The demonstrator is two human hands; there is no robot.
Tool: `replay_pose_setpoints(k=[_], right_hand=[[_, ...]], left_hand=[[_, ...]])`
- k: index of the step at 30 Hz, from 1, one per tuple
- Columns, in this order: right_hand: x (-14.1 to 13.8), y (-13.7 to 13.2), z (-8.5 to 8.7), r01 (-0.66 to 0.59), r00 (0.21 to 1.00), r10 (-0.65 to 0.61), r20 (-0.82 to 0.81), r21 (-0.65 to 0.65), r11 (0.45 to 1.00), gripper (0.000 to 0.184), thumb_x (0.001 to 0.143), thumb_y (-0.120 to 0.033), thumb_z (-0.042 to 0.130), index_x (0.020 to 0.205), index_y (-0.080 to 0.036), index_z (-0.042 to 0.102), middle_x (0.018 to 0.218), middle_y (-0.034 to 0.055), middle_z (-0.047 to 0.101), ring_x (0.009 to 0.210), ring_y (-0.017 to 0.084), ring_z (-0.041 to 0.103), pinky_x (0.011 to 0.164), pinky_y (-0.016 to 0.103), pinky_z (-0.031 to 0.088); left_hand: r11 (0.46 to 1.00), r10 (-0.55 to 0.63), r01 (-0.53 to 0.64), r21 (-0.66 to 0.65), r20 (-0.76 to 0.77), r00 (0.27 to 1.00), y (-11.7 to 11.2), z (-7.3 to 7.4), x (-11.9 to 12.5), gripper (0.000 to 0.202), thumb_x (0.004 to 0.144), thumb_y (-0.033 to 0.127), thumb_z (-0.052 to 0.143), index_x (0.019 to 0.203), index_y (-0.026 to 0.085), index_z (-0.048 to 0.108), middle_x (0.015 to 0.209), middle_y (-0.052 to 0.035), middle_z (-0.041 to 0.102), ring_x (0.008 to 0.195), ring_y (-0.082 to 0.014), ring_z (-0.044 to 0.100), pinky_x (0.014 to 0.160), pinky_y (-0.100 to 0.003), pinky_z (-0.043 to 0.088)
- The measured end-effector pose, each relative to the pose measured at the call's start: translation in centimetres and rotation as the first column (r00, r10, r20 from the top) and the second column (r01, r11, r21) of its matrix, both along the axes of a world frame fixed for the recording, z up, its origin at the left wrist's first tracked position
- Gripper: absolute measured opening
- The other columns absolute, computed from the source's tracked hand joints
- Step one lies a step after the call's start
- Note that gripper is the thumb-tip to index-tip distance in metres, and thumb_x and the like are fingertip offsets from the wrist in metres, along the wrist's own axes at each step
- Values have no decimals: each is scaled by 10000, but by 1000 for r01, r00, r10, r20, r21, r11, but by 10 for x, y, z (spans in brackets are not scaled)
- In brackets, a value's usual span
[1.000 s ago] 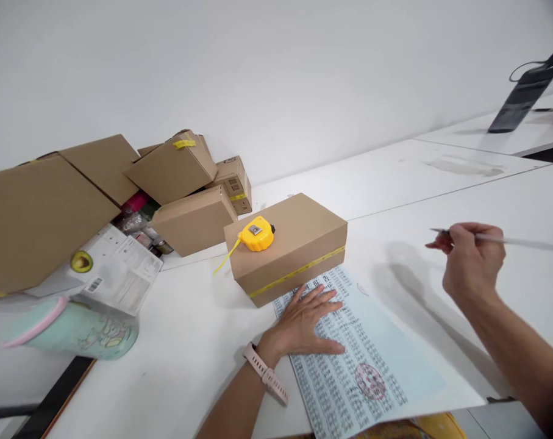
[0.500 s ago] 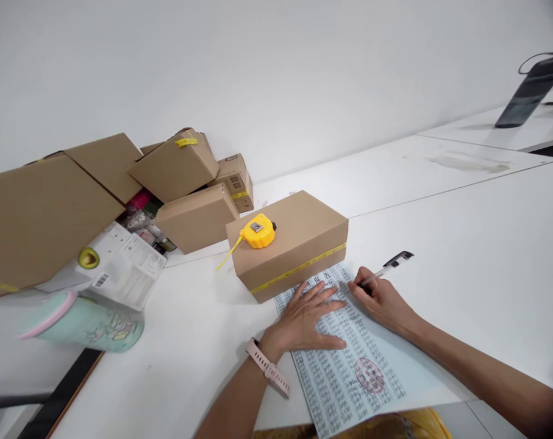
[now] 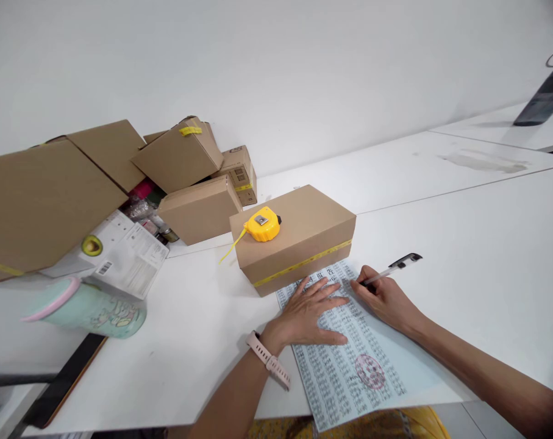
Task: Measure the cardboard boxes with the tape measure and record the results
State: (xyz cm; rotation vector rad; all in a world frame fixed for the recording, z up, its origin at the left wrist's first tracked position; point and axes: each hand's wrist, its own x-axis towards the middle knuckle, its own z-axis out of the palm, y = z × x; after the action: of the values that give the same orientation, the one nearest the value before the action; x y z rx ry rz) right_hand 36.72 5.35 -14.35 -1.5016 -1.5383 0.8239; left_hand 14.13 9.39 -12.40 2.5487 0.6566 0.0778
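Note:
My left hand (image 3: pixel 306 314) lies flat with fingers spread on a light blue printed sheet of paper (image 3: pixel 344 378), which bears rows of dark text and a round red stamp. Held between the fingers of my right hand (image 3: pixel 381 296) is a pen (image 3: pixel 397 264) with a clear barrel and black end; its tip is hidden behind the fingers at the sheet's upper right. Just beyond the paper sits a closed cardboard box (image 3: pixel 303 213) with a yellow strip along its side. On top of that box rests a yellow tape measure (image 3: pixel 263 224), a bit of its tape sticking out left.
Several cardboard boxes (image 3: pixel 198 210) are piled at the back left, beside a white package with an avocado picture (image 3: pixel 132 253). A mint-green tumbler (image 3: pixel 107 308) stands near the left edge. A dark bottle (image 3: pixel 544 97) is at the far right.
The camera view has shifted slightly, so the boxes sit a little higher and the bottle further right. Both hands keep nearly the same place on the sheet, the pen still held.

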Motion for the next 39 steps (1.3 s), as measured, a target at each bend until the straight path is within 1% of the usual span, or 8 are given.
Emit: replay_pose_setpoints(k=[7, 14, 17, 21, 29, 34, 39], right_hand=[[-1, 0, 2, -21, 999, 21, 24, -7, 1000, 320, 892, -491, 520, 706, -246, 429, 526, -71, 343, 501, 122, 336, 490, 269, 268], [0, 0, 1, -28, 999, 29, 30, -13, 1000, 304, 884, -459, 525, 700, -249, 406, 518, -73, 337, 500, 120, 328, 487, 267, 263], [0, 0, 1, -15, 999, 15, 30, -17, 1000, 297, 875, -447, 538, 696, -247, 410, 515, -73, 332, 498, 118, 323, 485, 266, 258], [0, 0, 1, 11, 1000, -10, 26, -15, 1000, 300, 885, -447, 527, 694, -241, 422, 542, -69, 330, 511, 116, 316, 490, 264, 271], [2, 1, -5, -4, 1000, 4, 0, -20, 1000, 307, 894, -458, 524, 703, -240, 423, 557, -69, 314, 524, 117, 304, 493, 261, 268], [2, 1, -3, 2, 1000, -2, 20, -4, 1000, 307, 881, -461, 534, 699, -242, 419, 550, -67, 320, 519, 118, 306, 487, 264, 266], [1, 2, -2, -10, 1000, 11, 16, -25, 1000, 303, 869, -452, 534, 691, -241, 408, 539, -71, 317, 520, 116, 306, 486, 261, 268]], left_hand=[[1000, 4, -4, -4, 2, 1000, 0, -2, 0, 798, 808, 705, 610, 1490, 374, 364, 1629, 24, 236, 1517, -263, 131, 1234, -499, 2], [1000, 4, -4, -17, 0, 1000, 0, 0, -1, 800, 809, 710, 605, 1491, 371, 362, 1630, 28, 232, 1519, -251, 121, 1236, -488, -5], [1000, 1, -1, -9, 11, 1000, 0, -1, -1, 797, 811, 698, 615, 1490, 364, 367, 1627, 24, 244, 1518, -254, 130, 1238, -488, 2], [1000, 0, 0, -9, 19, 1000, 0, -2, -2, 801, 810, 711, 605, 1490, 362, 367, 1629, 16, 241, 1517, -262, 129, 1236, -495, -2], [1000, -5, 5, -15, -6, 1000, -1, 1, -3, 801, 821, 731, 569, 1501, 377, 339, 1636, 26, 211, 1519, -273, 112, 1234, -492, -11], [1000, -4, 4, -16, 5, 1000, 0, -1, -2, 803, 816, 732, 575, 1496, 367, 352, 1635, 19, 217, 1521, -259, 107, 1235, -490, -17], [1000, -4, 4, -17, 16, 1000, -1, -2, -2, 800, 816, 721, 586, 1489, 348, 368, 1634, 15, 224, 1521, -253, 108, 1237, -482, -21]])
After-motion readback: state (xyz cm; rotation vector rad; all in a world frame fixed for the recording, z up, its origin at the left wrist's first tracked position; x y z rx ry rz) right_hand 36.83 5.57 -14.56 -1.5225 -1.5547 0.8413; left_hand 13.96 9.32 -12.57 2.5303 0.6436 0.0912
